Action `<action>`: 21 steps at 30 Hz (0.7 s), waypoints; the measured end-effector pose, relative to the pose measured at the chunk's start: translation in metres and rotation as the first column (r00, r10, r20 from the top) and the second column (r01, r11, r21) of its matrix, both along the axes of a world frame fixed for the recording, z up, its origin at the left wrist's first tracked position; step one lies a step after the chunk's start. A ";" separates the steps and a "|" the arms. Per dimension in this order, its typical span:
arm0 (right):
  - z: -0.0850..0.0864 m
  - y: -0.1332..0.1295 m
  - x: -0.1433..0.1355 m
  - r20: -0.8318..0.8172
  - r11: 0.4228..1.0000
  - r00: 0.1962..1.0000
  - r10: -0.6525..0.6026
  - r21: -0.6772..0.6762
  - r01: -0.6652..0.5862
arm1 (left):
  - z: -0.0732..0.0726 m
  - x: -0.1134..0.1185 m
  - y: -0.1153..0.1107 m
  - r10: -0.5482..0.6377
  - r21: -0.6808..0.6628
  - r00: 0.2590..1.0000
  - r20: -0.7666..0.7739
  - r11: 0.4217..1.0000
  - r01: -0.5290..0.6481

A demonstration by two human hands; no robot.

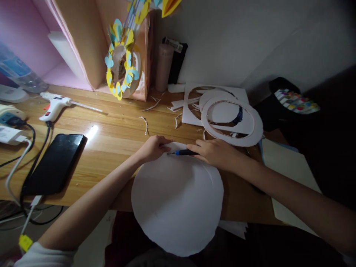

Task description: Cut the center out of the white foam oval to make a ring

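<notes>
A large white disc (178,204) lies partly on the wooden table and reaches past its front edge. My left hand (154,148) is closed on the disc's far edge, with the thumb on top. In my right hand (213,151) is a blue and black craft knife (185,152), held low over the disc near its far edge. The knife's tip points left, close to my left thumb. The fingers of my right hand are wrapped round the handle and rest by the disc's edge.
White rings (258,129) and cut board (190,116) lie behind my right hand. Thin scraps (146,125) are scattered behind the disc. To the left are a black phone (55,163), a glue gun (57,105) and cables. A paper-flower wreath (109,76) and a pink bottle (164,68) stand at the back.
</notes>
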State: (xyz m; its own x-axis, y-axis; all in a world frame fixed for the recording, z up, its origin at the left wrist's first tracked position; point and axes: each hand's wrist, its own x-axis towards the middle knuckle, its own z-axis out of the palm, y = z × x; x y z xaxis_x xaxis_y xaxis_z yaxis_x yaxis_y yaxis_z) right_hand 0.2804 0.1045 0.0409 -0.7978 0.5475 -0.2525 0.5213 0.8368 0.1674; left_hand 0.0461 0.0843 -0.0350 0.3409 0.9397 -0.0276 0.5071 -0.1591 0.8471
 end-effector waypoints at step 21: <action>-0.004 -0.008 0.055 -0.101 0.961 0.960 -0.260 -0.129 0.246 | 0.008 0.001 -0.002 0.052 -0.003 0.994 -0.095 0.999 -0.052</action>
